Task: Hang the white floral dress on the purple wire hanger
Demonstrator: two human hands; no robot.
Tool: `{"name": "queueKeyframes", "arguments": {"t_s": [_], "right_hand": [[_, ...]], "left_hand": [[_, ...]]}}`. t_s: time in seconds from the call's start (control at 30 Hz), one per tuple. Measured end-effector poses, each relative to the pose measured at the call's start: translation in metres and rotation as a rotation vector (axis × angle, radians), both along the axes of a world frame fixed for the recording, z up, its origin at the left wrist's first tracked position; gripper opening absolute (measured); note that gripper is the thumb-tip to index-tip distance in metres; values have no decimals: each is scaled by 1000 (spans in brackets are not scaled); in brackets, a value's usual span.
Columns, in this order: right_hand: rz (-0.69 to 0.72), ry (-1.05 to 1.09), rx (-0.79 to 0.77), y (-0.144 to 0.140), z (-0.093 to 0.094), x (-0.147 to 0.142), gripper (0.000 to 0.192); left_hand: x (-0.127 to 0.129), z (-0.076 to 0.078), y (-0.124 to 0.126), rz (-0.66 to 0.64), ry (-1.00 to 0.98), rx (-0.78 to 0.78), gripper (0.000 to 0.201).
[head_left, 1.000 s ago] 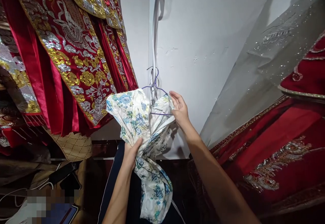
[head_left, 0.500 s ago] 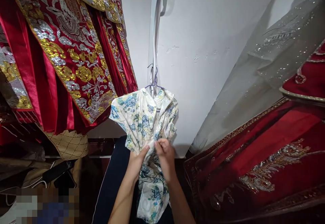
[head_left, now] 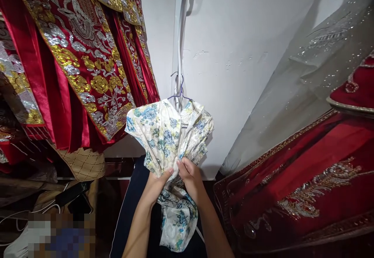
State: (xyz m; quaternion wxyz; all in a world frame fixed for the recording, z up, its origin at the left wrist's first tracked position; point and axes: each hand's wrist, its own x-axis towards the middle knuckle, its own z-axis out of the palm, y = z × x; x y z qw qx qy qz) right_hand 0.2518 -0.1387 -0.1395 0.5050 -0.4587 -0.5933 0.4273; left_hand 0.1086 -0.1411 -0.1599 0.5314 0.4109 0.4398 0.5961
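Note:
A white dress (head_left: pixel 163 133) with blue and yellow flowers hangs by its shoulders on a thin purple hanger (head_left: pixel 180 90). My left hand (head_left: pixel 159 182) grips the dress at its waist, thumb on the front of the cloth. Close beside it, my right hand (head_left: pixel 189 174) pinches the front edge of the same dress. The collar and the upper front stand apart above my hands. Below them the skirt of the dress hangs bunched and twisted between my forearms. The fingers behind the cloth are hidden.
A red gown (head_left: pixel 99 71) with gold and silver embroidery hangs at the left. To the right are a sheer sparkling veil (head_left: pixel 292 71) and a red beaded garment (head_left: pixel 292 180). Behind the hanger a white strap (head_left: pixel 179 36) runs down the wall (head_left: pixel 233 24). A phone (head_left: pixel 80 205) lies lower left.
The right shoulder side of the dress has spread outward to the right. My right hand's fingers have closed in on the front edge. My left hand keeps its hold.

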Motion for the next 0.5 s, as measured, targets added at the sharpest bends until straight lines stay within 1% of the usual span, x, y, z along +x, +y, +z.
{"name": "queueKeyframes", "arguments": {"t_s": [0.03, 0.07, 0.1, 0.13, 0.2, 0.23, 0.27, 0.3, 0.33, 0.4, 0.43, 0.47, 0.5], "right_hand": [[-13, -17, 7, 0, 0, 1, 43], [-18, -23, 7, 0, 1, 3, 43], [-23, -10, -2, 0, 2, 5, 42], [-29, 24, -18, 0, 3, 6, 42], [-38, 110, -48, -1, 5, 8, 40], [-31, 140, -61, -2, 6, 7, 39], [-13, 156, -71, -3, 6, 6, 38], [13, 160, -76, -5, 7, 4, 37], [42, 155, -77, -6, 7, 1, 36], [78, 132, -80, -9, 8, -4, 34], [81, 115, -85, -10, 9, -5, 34], [76, 97, -91, -8, 11, -6, 33], [64, 88, -107, -5, 14, -5, 33]], "left_hand": [[0, -1, 0, -1, -9, -1, 75], [0, -3, 1, 24, -11, -5, 73], [0, -6, 1, 85, 1, -3, 72], [0, -9, 0, 184, 34, 10, 73], [3, -13, -3, 458, 165, 75, 83], [6, -15, -6, 571, 243, 121, 87], [9, -15, -8, 619, 312, 166, 86], [14, -14, -10, 578, 361, 199, 81], [18, -12, -12, 475, 377, 212, 72], [26, -7, -12, 220, 341, 195, 53], [29, -4, -11, 136, 322, 180, 44], [31, -2, -10, 100, 315, 170, 38], [32, 0, -9, 103, 322, 170, 31]]}}
